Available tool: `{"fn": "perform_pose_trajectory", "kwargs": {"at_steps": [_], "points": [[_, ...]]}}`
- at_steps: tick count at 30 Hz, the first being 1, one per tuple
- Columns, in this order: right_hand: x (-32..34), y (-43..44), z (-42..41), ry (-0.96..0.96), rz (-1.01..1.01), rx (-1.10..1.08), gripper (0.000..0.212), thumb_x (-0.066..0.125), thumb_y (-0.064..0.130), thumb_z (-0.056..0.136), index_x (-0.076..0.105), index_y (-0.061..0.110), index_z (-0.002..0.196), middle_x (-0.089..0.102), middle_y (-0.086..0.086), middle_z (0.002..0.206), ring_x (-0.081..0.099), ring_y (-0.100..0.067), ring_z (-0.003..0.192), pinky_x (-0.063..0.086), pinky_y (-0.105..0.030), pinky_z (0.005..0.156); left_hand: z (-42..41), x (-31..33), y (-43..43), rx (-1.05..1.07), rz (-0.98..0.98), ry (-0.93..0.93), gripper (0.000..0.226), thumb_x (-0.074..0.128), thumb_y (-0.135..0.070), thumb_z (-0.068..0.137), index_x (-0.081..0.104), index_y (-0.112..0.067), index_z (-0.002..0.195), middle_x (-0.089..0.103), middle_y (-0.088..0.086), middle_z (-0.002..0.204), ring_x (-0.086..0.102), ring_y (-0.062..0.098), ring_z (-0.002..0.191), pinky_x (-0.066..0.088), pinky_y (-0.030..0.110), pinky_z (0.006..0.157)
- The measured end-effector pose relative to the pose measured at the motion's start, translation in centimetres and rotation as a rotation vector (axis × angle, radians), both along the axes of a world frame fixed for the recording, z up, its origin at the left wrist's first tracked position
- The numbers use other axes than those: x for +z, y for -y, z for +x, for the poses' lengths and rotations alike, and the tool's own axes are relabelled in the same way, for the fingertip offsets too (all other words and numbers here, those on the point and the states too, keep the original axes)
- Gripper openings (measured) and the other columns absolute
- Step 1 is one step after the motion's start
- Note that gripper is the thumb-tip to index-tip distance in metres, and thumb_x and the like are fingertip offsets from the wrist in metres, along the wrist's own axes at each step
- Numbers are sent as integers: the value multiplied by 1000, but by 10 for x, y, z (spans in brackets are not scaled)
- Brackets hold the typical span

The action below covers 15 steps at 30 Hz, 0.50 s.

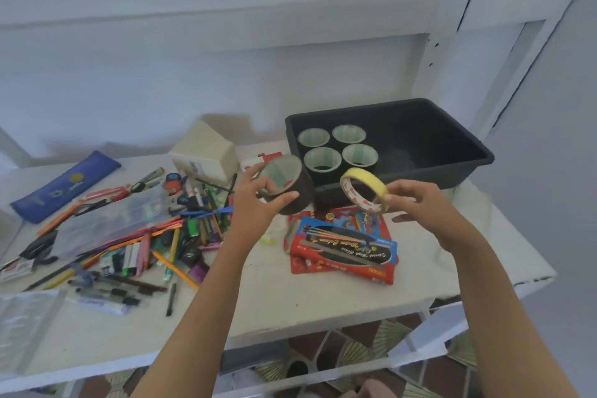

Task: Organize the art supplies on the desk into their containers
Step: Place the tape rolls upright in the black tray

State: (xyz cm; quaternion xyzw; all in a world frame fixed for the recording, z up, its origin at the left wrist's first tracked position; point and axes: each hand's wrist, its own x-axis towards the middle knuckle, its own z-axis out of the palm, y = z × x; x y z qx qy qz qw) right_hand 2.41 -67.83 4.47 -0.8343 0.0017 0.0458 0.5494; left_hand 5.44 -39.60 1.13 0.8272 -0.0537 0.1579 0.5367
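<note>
My left hand (pixel 258 200) grips a wide dark roll of tape (pixel 290 186), lifted above the white desk (pixel 290 294). My right hand (pixel 420 207) pinches a thin yellow roll of tape (pixel 361 186) at the same height. Both rolls hover just in front of the black bin (pixel 445 152), which holds several dark tape rolls (pixel 337 147) standing in its left half. A heap of pens, pencils and markers (pixel 168 236) lies on the desk to the left.
Red boxes of water colours (pixel 342 247) lie under my right hand. A clear plastic case (pixel 109 220), a blue pencil pouch (pixel 61 186) and a cream box (pixel 206 152) sit at the left and back. Desk edge runs close in front; tiled floor below.
</note>
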Motion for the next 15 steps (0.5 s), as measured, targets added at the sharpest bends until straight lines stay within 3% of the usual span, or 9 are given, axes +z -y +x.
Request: {"fn": "perform_pose_trajectory", "kwargs": {"at_steps": [5,6,8,9,12,15], "points": [[8,51,43,109,42,-48,14,63,22,88,69,18,100,70,5,92,67,-11,87,56,-24,74,55,9,69,-9,-76,12,24,79,-21,73,57,-23,66,48,-1,138,45,17,126,47,43,98],[9,61,52,119,30,-66,14,64,21,88,69,18,101,69,3,94,66,-13,88,55,-25,75,65,12,82,-16,-34,14,17,78,-23,75,62,-18,77,46,-2,141,44,16,128,46,37,100],[8,81,72,120,-16,-104,11,65,19,86,69,20,97,68,3,95,65,-13,88,52,-25,75,90,12,108,-35,30,7,30,75,-24,78,64,-9,101,41,-5,146,41,13,129,43,19,98],[8,92,83,113,-57,-118,10,67,18,85,69,21,95,67,4,96,64,-11,87,50,-23,73,105,12,124,-54,33,0,33,75,-24,78,63,-8,105,39,-5,147,40,12,130,42,17,98],[5,118,119,62,-302,-83,12,70,16,82,71,18,94,63,4,98,59,-9,84,47,-20,69,152,6,162,-127,50,1,25,78,-27,75,61,-11,83,39,-6,146,38,13,132,38,38,108],[-2,131,156,-17,-599,80,12,71,11,81,74,11,93,58,3,96,53,-7,75,44,-22,73,194,5,199,-161,114,-4,34,80,-25,72,47,-20,66,43,-1,140,40,11,125,36,37,106]]}}
